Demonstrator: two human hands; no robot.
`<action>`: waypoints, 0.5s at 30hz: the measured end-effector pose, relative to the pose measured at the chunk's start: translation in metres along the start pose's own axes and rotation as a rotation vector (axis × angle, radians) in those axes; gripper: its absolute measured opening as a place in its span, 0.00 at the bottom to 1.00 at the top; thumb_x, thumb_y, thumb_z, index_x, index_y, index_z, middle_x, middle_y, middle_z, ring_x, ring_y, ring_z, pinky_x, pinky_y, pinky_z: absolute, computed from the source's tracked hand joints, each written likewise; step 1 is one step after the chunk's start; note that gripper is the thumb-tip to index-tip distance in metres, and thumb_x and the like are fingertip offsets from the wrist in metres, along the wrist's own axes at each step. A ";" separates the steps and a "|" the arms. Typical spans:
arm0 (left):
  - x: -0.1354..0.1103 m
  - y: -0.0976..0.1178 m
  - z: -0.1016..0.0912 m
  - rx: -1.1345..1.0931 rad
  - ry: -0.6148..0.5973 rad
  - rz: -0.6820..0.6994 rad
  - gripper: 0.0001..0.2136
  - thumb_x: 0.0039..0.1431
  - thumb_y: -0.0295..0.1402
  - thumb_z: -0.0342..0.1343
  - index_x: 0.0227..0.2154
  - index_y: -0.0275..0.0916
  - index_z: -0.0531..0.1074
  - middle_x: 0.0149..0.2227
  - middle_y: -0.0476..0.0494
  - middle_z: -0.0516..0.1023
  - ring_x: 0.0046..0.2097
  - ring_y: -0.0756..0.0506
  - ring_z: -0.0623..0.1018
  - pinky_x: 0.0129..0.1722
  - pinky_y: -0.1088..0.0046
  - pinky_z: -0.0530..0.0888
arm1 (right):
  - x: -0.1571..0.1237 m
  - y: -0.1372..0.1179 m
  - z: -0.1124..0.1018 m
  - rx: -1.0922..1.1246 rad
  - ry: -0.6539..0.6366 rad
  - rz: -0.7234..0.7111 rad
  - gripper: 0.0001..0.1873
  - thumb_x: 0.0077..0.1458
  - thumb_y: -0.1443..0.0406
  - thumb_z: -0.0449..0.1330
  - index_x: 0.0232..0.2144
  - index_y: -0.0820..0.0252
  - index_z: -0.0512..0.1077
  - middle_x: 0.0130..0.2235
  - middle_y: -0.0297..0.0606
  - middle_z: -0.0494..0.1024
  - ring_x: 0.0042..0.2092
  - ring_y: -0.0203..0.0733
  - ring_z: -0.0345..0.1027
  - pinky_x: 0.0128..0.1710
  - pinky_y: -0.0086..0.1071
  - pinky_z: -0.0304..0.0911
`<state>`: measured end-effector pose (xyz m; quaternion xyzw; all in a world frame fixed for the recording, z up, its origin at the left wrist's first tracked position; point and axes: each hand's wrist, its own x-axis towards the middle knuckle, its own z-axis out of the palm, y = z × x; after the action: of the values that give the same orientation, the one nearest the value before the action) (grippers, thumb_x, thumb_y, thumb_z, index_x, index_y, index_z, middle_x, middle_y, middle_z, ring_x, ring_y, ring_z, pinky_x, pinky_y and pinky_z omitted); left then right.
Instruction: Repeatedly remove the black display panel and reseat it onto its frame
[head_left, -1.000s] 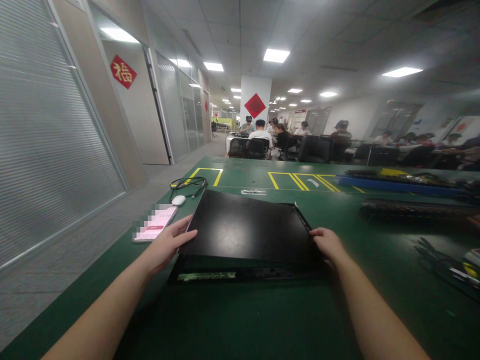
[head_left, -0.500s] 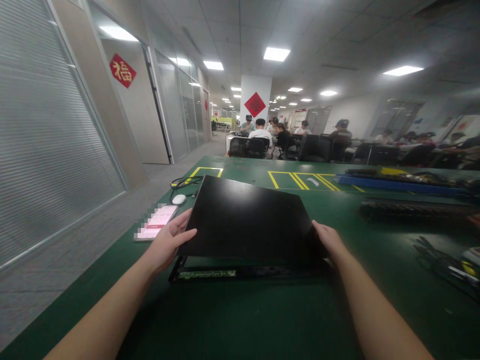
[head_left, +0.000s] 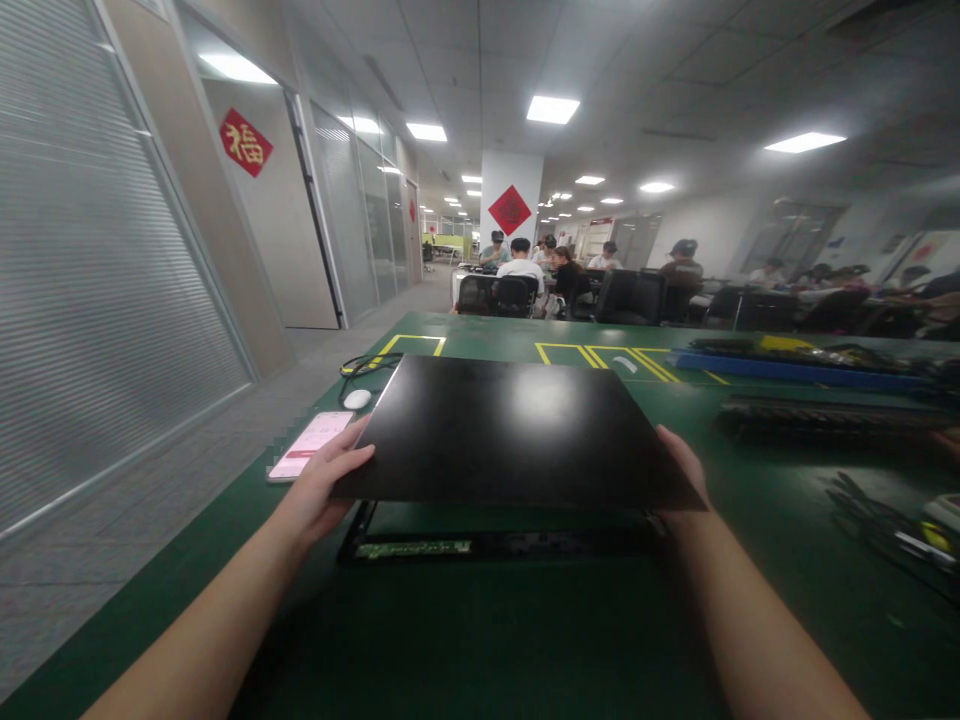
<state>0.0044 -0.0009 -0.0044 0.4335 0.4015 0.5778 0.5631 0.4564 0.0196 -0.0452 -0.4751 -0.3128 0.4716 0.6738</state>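
A flat black panel [head_left: 517,430] is held level above the green table [head_left: 465,640], a little in front of me. My left hand [head_left: 322,490] grips its left edge, thumb on top. Along the right edge lies my right hand [head_left: 679,460], fingers partly hidden under the panel. Below the panel a black frame [head_left: 495,545] lies on the table, with a green circuit strip [head_left: 412,549] along its near side.
A phone [head_left: 311,444] with a pink screen, a white mouse [head_left: 357,399] and a coiled cable [head_left: 371,365] lie to the left. Dark long parts [head_left: 825,418] and a blue tray [head_left: 795,368] sit at right. Seated people [head_left: 570,275] work at desks beyond.
The black panel has come up off the frame and toward me, from tilted to nearly level. Both hands stayed on its side edges and rose with it.
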 end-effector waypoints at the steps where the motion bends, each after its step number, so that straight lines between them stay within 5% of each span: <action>1: 0.000 0.000 0.000 0.016 0.014 -0.004 0.30 0.45 0.35 0.69 0.55 0.41 0.76 0.51 0.42 0.83 0.47 0.38 0.83 0.36 0.74 0.78 | 0.000 0.001 -0.001 -0.044 -0.004 0.039 0.18 0.48 0.50 0.63 0.32 0.57 0.78 0.32 0.39 0.82 0.43 0.52 0.76 0.46 0.42 0.71; 4: 0.002 -0.002 -0.002 0.069 0.032 -0.022 0.29 0.45 0.37 0.68 0.53 0.40 0.78 0.49 0.41 0.84 0.44 0.38 0.83 0.34 0.72 0.77 | 0.002 0.002 -0.003 -0.109 -0.036 0.118 0.15 0.47 0.53 0.61 0.30 0.58 0.77 0.32 0.43 0.81 0.43 0.55 0.76 0.44 0.44 0.71; 9: 0.006 -0.007 0.000 0.135 0.037 -0.014 0.21 0.46 0.43 0.67 0.44 0.39 0.82 0.47 0.40 0.85 0.49 0.34 0.82 0.45 0.63 0.77 | 0.000 -0.004 0.000 -0.025 -0.077 0.154 0.13 0.41 0.57 0.59 0.28 0.58 0.75 0.32 0.45 0.80 0.42 0.54 0.76 0.44 0.46 0.71; 15: 0.015 -0.019 -0.006 0.414 0.122 -0.018 0.23 0.51 0.53 0.61 0.42 0.41 0.81 0.53 0.35 0.82 0.59 0.32 0.76 0.56 0.57 0.72 | 0.005 -0.010 -0.006 0.010 0.187 -0.051 0.09 0.37 0.59 0.59 0.24 0.56 0.69 0.25 0.39 0.73 0.37 0.54 0.75 0.43 0.47 0.72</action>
<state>0.0042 0.0153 -0.0237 0.5004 0.5487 0.5031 0.4421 0.4669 0.0210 -0.0383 -0.5055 -0.2583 0.4095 0.7142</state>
